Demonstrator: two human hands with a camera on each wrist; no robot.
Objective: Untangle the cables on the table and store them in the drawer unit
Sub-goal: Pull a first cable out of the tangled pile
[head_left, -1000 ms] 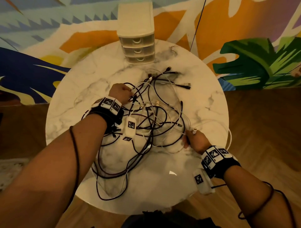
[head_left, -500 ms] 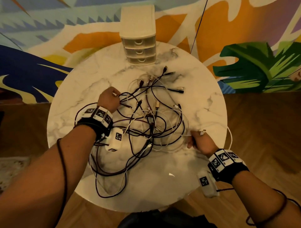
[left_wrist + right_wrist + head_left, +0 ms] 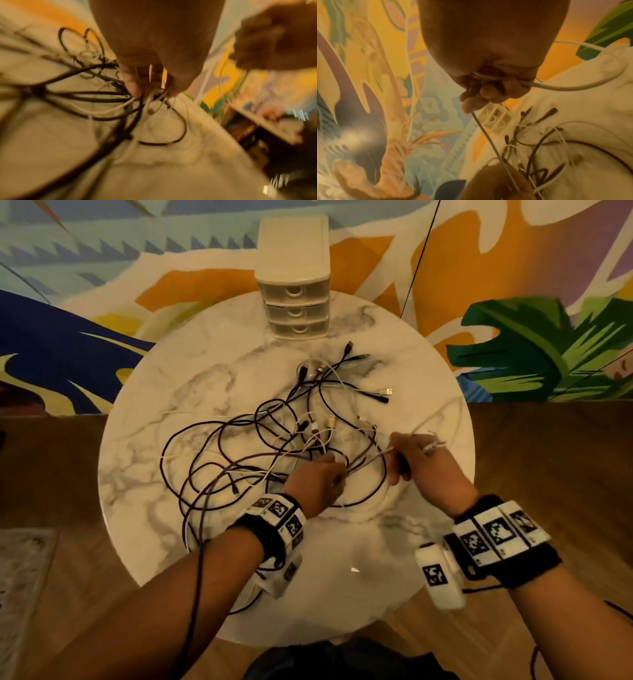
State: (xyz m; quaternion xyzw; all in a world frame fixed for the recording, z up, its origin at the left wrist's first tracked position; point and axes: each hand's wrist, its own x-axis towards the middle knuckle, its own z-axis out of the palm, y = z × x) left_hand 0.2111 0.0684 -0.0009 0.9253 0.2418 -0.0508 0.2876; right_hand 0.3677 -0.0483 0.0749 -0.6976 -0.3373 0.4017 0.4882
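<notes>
A tangle of black and white cables [image 3: 274, 446] is spread over the round marble table [image 3: 178, 392]. My left hand [image 3: 317, 477] sits at the right part of the tangle, its fingers [image 3: 135, 83] pinching a bunch of white and black cables [image 3: 120, 106]. My right hand [image 3: 416, 463] is raised just to its right, fist curled round a white cable [image 3: 565, 88] that runs down toward the left hand and loops off to the right. The cream three-drawer unit [image 3: 294, 285] stands at the table's far edge, drawers closed.
Loose plug ends [image 3: 385, 392] lie between the tangle and the drawer unit. A painted wall rises behind the table and wood floor [image 3: 548, 457] surrounds it. A thin black cord [image 3: 416, 261] hangs along the wall right of the unit.
My left hand has crossed from the left side of the tangle to its right part, close to the right hand. The right hand has lifted the white cable off the table.
</notes>
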